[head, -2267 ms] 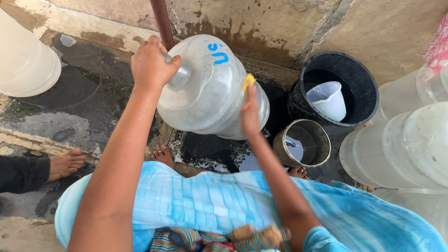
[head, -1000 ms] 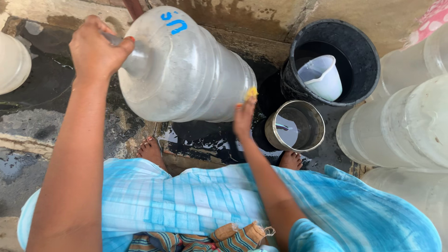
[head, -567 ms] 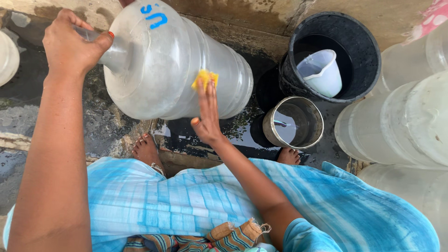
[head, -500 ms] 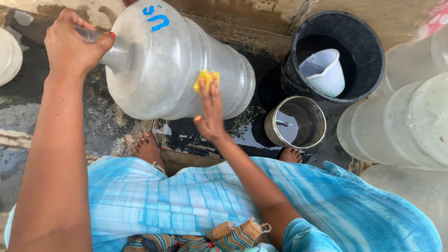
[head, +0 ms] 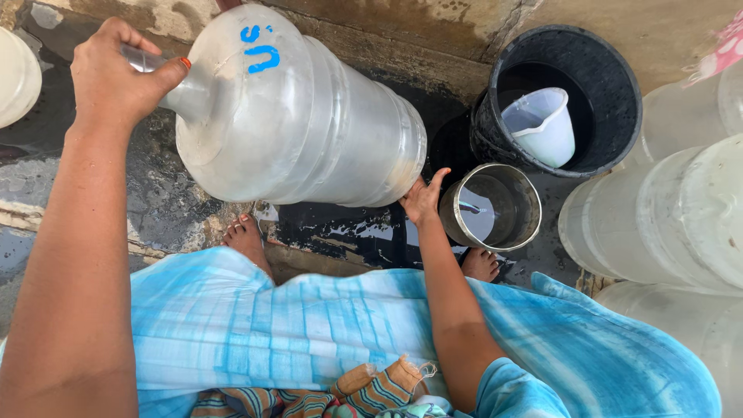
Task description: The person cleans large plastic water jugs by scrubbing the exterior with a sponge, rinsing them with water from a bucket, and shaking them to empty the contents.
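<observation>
At the far left edge one pale rounded container [head: 14, 76] stands on the wet concrete floor [head: 46, 178], only partly in view. Next to it the left hand [head: 116, 77] is closed in a fist around the neck of one large clear water jug [head: 302, 124], thumb lying along the neck. The jug is held tilted on its side above the floor, neck to the left and base to the right, with blue marks painted on its shoulder. Below it one bare foot [head: 246, 238] shows at the hem of a blue-and-white cloth [head: 309, 325] that covers the person's lap; a second bare foot [head: 481, 265] shows further right. The right hand [head: 422, 197] presses against the lower edge of the jug's base, palm on the plastic and fingers hidden behind it, so whether it holds anything cannot be told. Just right of that hand stands one small metal pot [head: 490, 207] with a little water in it. Behind the pot is one black bucket [head: 561, 97], and inside it lies one white plastic scoop [head: 542, 124]. At the right edge at least three more clear jugs [head: 658, 217] stand packed close together, touching one another.
</observation>
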